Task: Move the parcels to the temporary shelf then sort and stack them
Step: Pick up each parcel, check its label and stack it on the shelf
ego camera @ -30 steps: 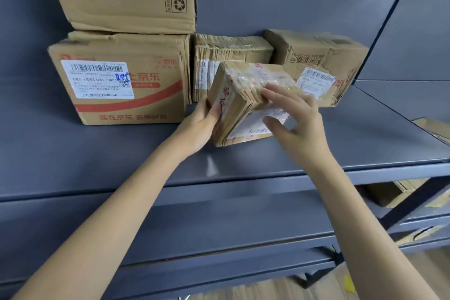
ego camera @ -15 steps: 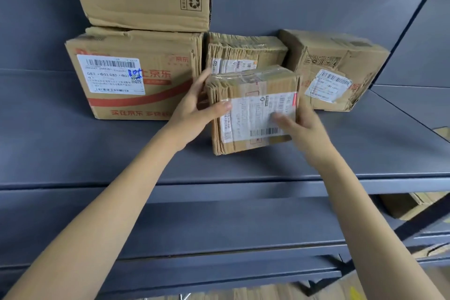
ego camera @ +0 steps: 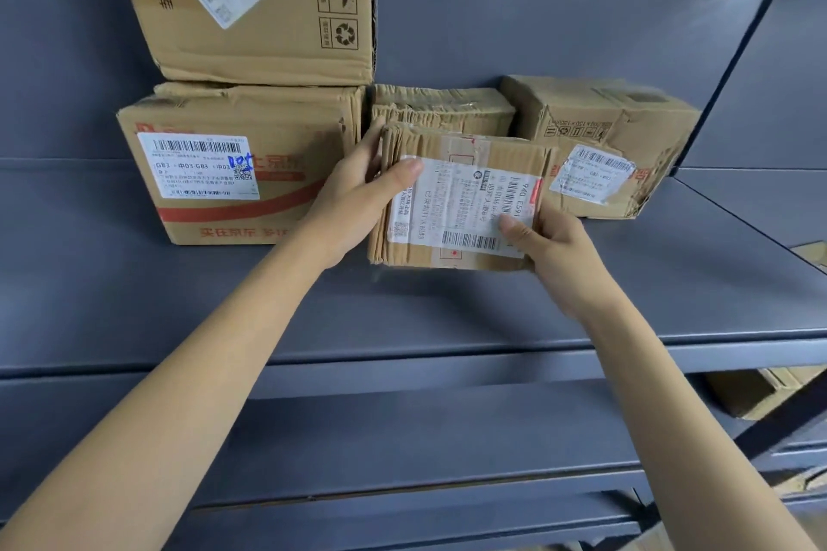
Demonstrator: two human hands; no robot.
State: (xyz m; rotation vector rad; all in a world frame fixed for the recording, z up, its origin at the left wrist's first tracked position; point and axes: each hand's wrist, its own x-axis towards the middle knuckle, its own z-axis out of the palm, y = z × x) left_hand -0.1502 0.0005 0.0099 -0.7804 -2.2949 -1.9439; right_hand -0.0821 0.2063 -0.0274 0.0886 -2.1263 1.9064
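Note:
A small worn cardboard parcel (ego camera: 461, 174) with a white shipping label facing me stands on the grey shelf (ego camera: 581, 282). My left hand (ego camera: 358, 197) grips its left edge, thumb across the label's top corner. My right hand (ego camera: 541, 237) holds its lower right corner, thumb pressed on the label. Right behind it sits a similar small parcel (ego camera: 443, 107), mostly hidden. To the left a large red-striped box (ego camera: 232, 166) carries another big box (ego camera: 250, 0) on top. A dented box (ego camera: 599, 139) stands at the right.
The shelf's front edge (ego camera: 402, 367) runs across below my forearms, with lower grey shelves underneath. More cardboard boxes (ego camera: 743, 389) show on a lower level at the right. A dark upright post (ego camera: 738, 72) bounds the shelf bay at the right.
The parcel was turned from tilted, with its side toward me, to upright with the label facing me, then pushed back against the parcel behind. Both hands kept hold of it.

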